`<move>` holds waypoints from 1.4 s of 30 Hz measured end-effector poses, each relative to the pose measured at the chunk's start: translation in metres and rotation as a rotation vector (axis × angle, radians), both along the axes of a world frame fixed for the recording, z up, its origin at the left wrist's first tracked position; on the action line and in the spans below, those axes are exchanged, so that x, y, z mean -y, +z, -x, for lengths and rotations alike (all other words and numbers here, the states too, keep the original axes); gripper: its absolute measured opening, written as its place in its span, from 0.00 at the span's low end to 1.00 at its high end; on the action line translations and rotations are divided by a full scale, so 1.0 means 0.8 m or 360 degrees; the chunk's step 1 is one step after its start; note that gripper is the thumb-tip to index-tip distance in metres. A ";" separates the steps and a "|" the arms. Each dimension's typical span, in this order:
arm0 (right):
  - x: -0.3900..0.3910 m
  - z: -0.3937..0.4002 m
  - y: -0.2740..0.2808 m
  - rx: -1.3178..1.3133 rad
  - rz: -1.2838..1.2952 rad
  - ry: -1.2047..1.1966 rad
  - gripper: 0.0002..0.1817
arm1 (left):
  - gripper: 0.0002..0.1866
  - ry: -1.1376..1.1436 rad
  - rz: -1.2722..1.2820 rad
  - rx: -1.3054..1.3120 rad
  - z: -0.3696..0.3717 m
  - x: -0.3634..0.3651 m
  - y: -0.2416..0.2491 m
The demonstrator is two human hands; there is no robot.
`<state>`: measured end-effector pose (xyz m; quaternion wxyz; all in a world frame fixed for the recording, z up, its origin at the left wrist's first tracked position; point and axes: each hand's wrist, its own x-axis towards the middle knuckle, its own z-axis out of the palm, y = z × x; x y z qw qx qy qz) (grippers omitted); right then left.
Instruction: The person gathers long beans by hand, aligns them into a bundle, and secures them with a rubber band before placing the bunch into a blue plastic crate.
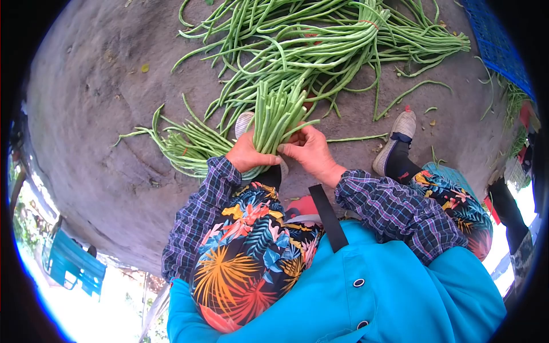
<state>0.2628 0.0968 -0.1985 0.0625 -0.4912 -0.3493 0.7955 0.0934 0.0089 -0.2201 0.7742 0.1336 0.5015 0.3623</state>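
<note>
Green bean bunch (pixel 277 114), one; fingers (pixel 267 159) of two hands (pixel 247 153) touching.

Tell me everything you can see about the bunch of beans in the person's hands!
The bunch of beans is many long, slim, smooth-looking green pods packed side by side. Their pale green tips make an uneven top. It stands nearly upright, leaning slightly right in the picture, in front of the person. The left hand wraps its lower part, and the right hand touches the other side. The hands hide whether anything ties it.
</note>
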 end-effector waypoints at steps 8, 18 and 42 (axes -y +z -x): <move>0.033 -0.014 0.004 0.0167 -0.0020 0.0249 0.39 | 0.29 -0.0018 0.0063 -0.0046 0.008 0.010 0.031; -0.005 0.098 0.070 -0.0346 -0.0532 -0.0090 0.41 | 0.26 -0.0007 -0.0363 -0.0822 0.001 0.009 0.080; -0.034 0.028 0.471 -0.1332 -0.1534 0.0094 0.31 | 0.63 0.0274 -0.1664 -0.0121 -0.030 -0.067 0.428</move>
